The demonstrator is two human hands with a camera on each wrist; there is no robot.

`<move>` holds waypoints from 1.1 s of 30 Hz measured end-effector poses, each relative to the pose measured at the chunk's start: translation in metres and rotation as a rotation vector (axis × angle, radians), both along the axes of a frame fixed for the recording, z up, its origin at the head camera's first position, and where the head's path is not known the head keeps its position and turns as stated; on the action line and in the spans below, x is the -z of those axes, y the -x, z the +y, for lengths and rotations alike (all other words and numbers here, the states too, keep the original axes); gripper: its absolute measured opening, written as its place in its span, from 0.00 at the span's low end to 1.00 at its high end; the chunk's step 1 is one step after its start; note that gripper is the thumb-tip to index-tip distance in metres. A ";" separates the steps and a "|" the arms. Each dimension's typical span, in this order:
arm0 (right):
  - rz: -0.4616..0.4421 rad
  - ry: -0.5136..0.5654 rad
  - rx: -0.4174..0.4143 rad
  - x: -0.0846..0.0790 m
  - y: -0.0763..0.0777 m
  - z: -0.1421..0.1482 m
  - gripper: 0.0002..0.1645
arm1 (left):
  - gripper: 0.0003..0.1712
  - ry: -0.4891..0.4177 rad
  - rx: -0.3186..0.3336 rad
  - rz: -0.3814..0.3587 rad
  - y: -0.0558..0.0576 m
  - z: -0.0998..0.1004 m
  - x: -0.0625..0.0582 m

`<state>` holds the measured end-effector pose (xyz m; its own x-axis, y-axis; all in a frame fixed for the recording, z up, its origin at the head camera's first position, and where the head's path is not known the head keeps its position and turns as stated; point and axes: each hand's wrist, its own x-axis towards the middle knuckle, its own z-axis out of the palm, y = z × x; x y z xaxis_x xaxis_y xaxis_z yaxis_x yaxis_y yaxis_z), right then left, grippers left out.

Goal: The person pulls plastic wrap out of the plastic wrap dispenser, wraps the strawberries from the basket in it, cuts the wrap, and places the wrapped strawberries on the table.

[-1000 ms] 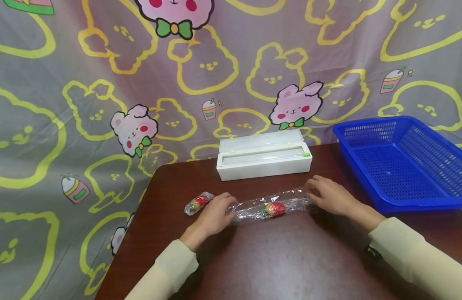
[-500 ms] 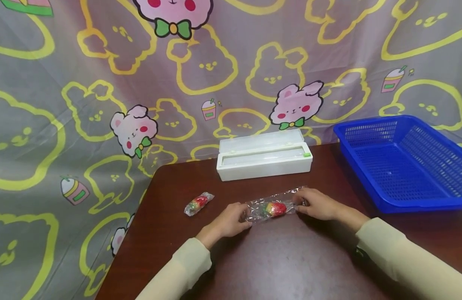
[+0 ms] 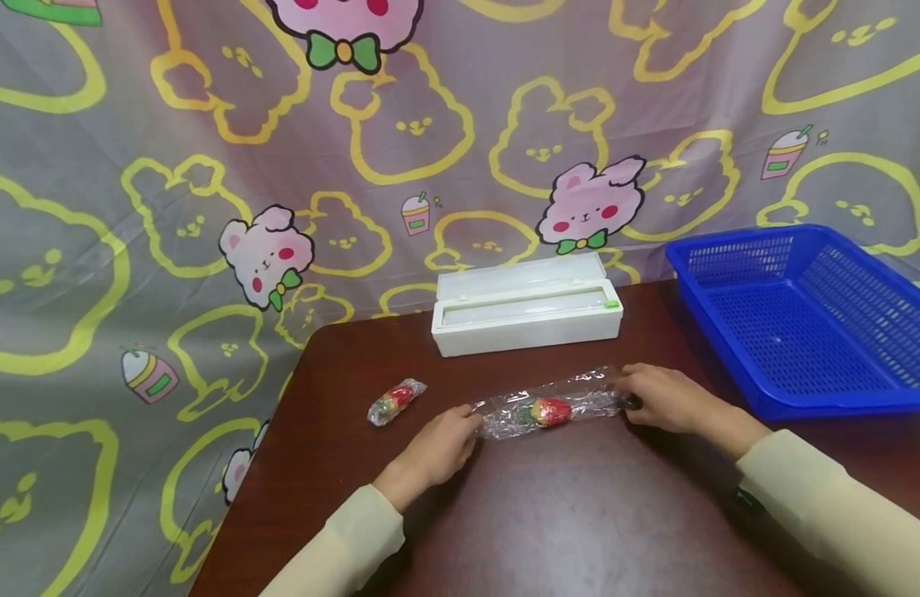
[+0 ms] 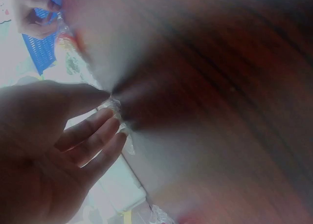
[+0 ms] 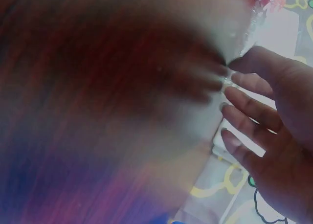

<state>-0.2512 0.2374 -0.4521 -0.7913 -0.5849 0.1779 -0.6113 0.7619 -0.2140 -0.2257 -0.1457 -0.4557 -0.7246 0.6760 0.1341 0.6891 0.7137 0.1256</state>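
Note:
On the dark table a toy-like red strawberry (image 3: 552,412) with a pale yellow and green end lies in crinkled clear plastic wrap (image 3: 505,421). My left hand (image 3: 443,444) pinches the left end of this wrap; in the left wrist view a bit of film (image 4: 113,103) shows between thumb and fingers. At the other end, my right hand (image 3: 665,400) pinches the wrap between thumb and forefinger, its other fingers (image 5: 249,106) loosely spread. Left of my left hand lies another wrapped strawberry (image 3: 397,401), apart from it.
Behind the wrap stands a long white plastic wrap dispenser box (image 3: 530,334) with its lid raised. A blue mesh basket (image 3: 773,408) is at the right. The patterned cloth (image 3: 475,191) hangs behind the table (image 3: 549,522).
Both hands first came inward along the wrap, then moved apart again, the right one rightward and the left one slightly leftward. The wrap between them now looks stretched longer than half a second ago.

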 end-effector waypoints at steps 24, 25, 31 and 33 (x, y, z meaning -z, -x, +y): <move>0.071 0.044 -0.027 0.003 -0.012 0.004 0.17 | 0.10 -0.159 -0.028 -0.025 0.005 -0.016 0.000; 0.079 0.040 -0.035 0.003 -0.012 0.003 0.17 | 0.09 -0.149 -0.026 -0.015 0.005 -0.016 0.000; 0.143 0.077 -0.117 0.004 -0.011 0.000 0.11 | 0.06 -0.133 -0.010 0.024 0.009 -0.016 0.002; 0.147 0.097 -0.135 0.004 -0.011 0.000 0.11 | 0.08 -0.142 -0.014 0.028 0.010 -0.017 0.002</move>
<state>-0.2401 0.2373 -0.4556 -0.6685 -0.6584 0.3458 -0.7363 0.6513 -0.1833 -0.2355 -0.1627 -0.4581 -0.7285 0.6386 0.2479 0.6837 0.6999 0.2065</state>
